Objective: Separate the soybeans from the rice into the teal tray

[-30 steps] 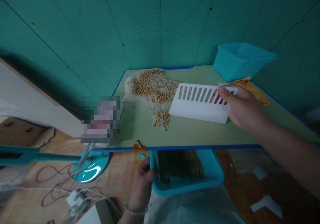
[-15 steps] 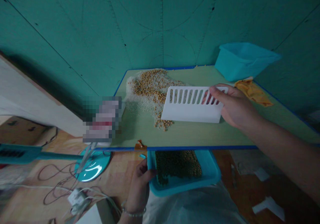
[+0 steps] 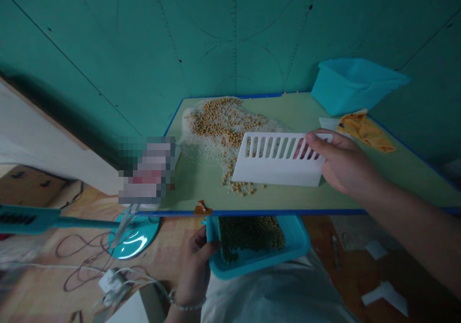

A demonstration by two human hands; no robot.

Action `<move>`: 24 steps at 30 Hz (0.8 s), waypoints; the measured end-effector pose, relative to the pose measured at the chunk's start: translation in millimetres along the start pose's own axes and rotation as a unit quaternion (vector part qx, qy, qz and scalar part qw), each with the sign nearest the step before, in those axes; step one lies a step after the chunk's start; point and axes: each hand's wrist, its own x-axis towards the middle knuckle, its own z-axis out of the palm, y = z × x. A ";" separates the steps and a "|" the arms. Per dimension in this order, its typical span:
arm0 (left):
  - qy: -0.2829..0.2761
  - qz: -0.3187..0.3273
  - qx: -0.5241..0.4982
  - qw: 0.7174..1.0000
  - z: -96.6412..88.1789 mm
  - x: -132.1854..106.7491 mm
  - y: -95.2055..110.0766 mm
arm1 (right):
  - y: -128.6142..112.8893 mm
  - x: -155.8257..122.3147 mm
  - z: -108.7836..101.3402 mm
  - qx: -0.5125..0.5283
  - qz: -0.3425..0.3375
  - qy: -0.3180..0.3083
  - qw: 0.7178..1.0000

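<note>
My right hand (image 3: 340, 159) grips the right end of a white slotted scraper (image 3: 277, 169), thumb over its slots. The scraper's lower edge is close to the table surface, beside loose yellow beans (image 3: 243, 187). A larger heap of beans (image 3: 219, 116), mixed with white rice-like grains (image 3: 194, 150), spreads over the table's far left part. Below the table's front edge, my left hand (image 3: 201, 253) is closed on the left rim of a turquoise tray (image 3: 252, 265). Beans and dark green grains (image 3: 248, 239) lie in that tray, its far side hidden under the table.
A turquoise bin (image 3: 355, 90) stands at the table's back right, with a yellow cloth (image 3: 363, 130) in front. A blurred-out device (image 3: 149, 174) sits at the left edge. Orange tape (image 3: 202, 208) sticks to the front edge. Cables and a power strip (image 3: 113, 284) lie lower left.
The scraper in my right hand has come slightly nearer the table's front edge, and a few beans lie closer to that edge. The tray in my left hand has shifted slightly left.
</note>
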 end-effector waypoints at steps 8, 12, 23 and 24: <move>0.008 -0.017 0.024 1.000 5.0 0.5 -0.5 | -2.5 -11.8 4.0 0.031 0.029 -0.029 0.999; -0.010 -0.014 0.024 1.000 2.0 1.8 -2.8 | -2.6 -15.9 3.5 0.036 0.038 -0.033 0.998; -0.015 -0.008 0.023 1.000 2.5 2.2 -4.2 | 0.7 -22.5 2.2 0.017 0.047 -0.040 0.998; -0.022 -0.008 0.026 0.999 2.4 2.3 -4.0 | 0.7 -23.0 2.2 0.015 0.048 -0.042 0.998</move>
